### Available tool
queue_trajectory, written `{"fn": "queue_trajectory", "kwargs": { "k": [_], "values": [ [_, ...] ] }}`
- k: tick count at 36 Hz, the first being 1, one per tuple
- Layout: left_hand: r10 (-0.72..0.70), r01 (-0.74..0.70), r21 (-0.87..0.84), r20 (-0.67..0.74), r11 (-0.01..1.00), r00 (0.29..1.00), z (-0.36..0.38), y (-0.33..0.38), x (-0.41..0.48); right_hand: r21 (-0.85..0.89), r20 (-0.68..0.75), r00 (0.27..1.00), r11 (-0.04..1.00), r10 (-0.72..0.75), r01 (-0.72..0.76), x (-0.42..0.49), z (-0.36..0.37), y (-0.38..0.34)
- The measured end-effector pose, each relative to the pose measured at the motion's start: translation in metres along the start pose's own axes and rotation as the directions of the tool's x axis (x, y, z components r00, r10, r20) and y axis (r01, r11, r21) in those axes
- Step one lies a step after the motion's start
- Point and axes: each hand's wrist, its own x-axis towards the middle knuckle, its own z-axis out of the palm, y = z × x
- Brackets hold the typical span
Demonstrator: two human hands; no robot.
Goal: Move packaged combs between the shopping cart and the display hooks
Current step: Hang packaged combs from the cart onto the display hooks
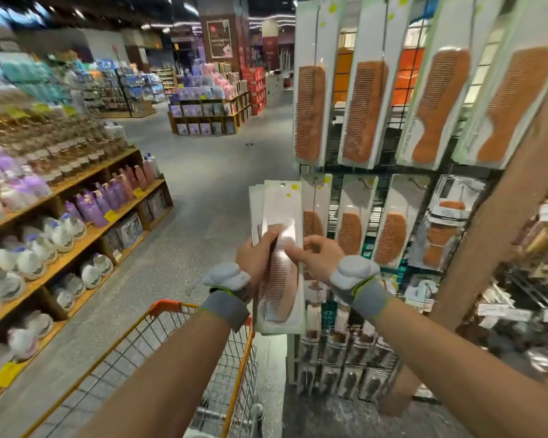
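I hold a small stack of packaged combs [280, 216] upright in front of me, white cards with brown combs under clear plastic. My left hand [255, 256] grips the stack from the left side. My right hand [314, 252] pinches the front pack at its middle. The stack is just left of the display hooks [366, 183], where more packaged combs [364, 112] hang in two rows on a wire grid. The orange shopping cart [168, 306] stands below my left arm, its wire basket partly hidden by my forearm.
Wooden shelves [76, 245] with bottles and packs line the left of the aisle. A wooden post [500, 222] leans at the right of the comb rack. Brushes [339, 371] hang low on the rack. A grey floor [209, 172] stretches ahead to further displays.
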Motion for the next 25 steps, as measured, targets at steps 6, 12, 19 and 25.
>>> {"fn": "queue_trajectory", "kwargs": {
  "k": [6, 12, 19, 25],
  "values": [
    [0.000, -0.001, 0.020, 0.040, 1.000, 0.999, -0.002, -0.007, -0.012, 0.009, -0.034, 0.996, 0.996, 0.088, -0.088, -0.017, -0.011, 0.009],
    [0.035, -0.047, 0.113, 0.104, 0.992, 0.994, 0.007, -0.014, -0.019, 0.023, -0.042, 0.992, 0.993, 0.120, -0.119, -0.031, -0.021, 0.011],
    [0.020, -0.026, 0.097, 0.062, 0.995, 0.998, 0.005, -0.017, -0.011, 0.020, -0.100, 0.981, 0.986, 0.165, -0.163, -0.022, -0.038, 0.016],
    [0.010, -0.009, 0.156, -0.006, 0.988, 1.000, -0.001, -0.018, 0.002, -0.116, -0.121, 0.984, 0.983, 0.127, -0.141, -0.012, -0.042, 0.025]
  ]
}}
